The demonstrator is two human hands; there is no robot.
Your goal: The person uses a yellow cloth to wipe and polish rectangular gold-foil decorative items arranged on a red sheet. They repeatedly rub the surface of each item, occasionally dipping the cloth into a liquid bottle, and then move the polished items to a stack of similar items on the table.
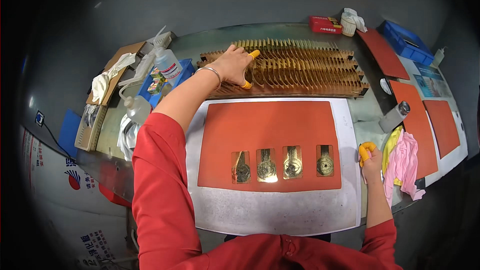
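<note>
My left hand point(234, 67) reaches over a long rack point(320, 92) filled with upright, thin gold metal plates point(300, 72). Its thumb and forefinger, in yellow finger cots, span the two edges of a gold plate near the rack's left part; my palm partly hides that plate. At the right edge of the white sheet, my right hand point(370, 161) is closed, its cot-covered fingers curled around something small and dark that I cannot make out. Several dark-patterned gold plates point(292, 162) lie in a row on the orange mat point(265, 125) in front of me.
A grey-capped bottle point(394, 117) and pink cloth point(404, 162) are right of my right hand. Left of the rack stand a clear bottle point(167, 64), a blue tray point(187, 68) and a squeeze bottle point(137, 108). Farther right are orange boards point(442, 126) and a blue bin point(407, 42).
</note>
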